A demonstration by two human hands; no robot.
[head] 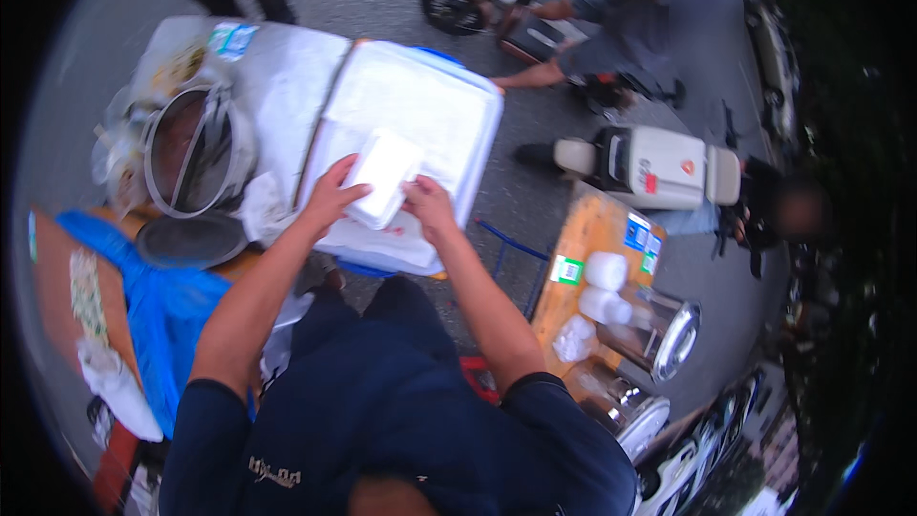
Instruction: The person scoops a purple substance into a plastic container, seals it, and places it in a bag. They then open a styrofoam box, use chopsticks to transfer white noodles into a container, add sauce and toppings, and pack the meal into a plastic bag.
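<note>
Between my two hands is a white lidded takeaway box (383, 175), which looks closed. My left hand (333, 197) grips its left side, with the thumb along the near part. On the opposite side, the fingers of my right hand (432, 211) pinch the edge near a corner. Both hands are over a large shallow tub covered with a white cloth or sheet (408, 93); a blue edge shows at its rim. Blur hides whether the box touches the cloth.
Left of the tub stand a round metal pot (240, 150), a dark round lid (192, 239) and blue plastic sheeting (168, 315). At right, a wooden table (573, 244) bears white stacked containers (606, 271) and clear canisters (655, 330). A person (623, 29) and a white scooter (663, 165) are beyond.
</note>
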